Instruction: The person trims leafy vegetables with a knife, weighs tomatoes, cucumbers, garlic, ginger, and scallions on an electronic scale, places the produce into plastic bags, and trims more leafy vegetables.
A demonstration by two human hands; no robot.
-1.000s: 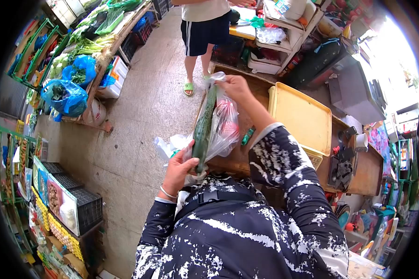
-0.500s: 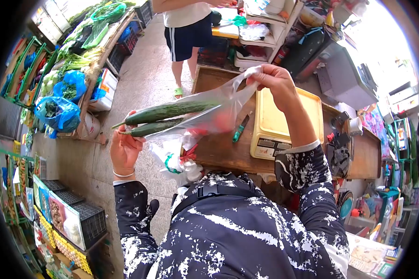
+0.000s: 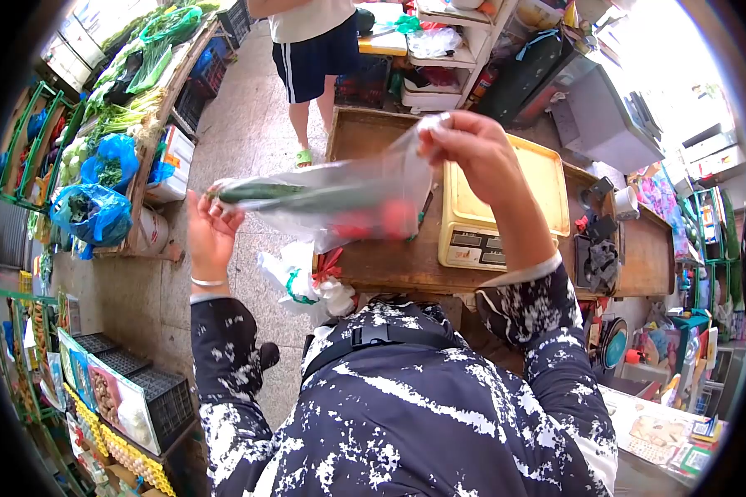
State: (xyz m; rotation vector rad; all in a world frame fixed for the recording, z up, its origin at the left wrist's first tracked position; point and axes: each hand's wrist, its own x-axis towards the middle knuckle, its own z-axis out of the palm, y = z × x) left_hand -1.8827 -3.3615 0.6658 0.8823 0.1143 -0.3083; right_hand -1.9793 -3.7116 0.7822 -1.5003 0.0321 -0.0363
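A clear plastic bag [image 3: 323, 217] is stretched sideways between my two hands, blurred by motion. Inside it lie green cucumbers [image 3: 273, 193] and something red [image 3: 377, 219] toward the right. My left hand [image 3: 214, 232], with a bracelet at the wrist, has its fingers curled at the bag's left end by the cucumber tips. At the upper right, my right hand [image 3: 472, 153] pinches the bag's gathered end. Behind my right forearm stands a yellow scale [image 3: 472, 245] on the wooden table [image 3: 381, 269].
White plastic bags [image 3: 294, 277] hang at the table's left edge. A person [image 3: 313, 58] in dark shorts stands beyond the table. Vegetables and blue bags [image 3: 91, 217] cover a stand at left. Black crates [image 3: 162, 398] stand lower left. A shelf [image 3: 448, 54] is behind.
Both hands first spread apart, stretching the bag from upright to sideways. Since the last earlier frame, the cucumbers have slid rightward, deeper among the plastic, and my right hand has shifted slightly left.
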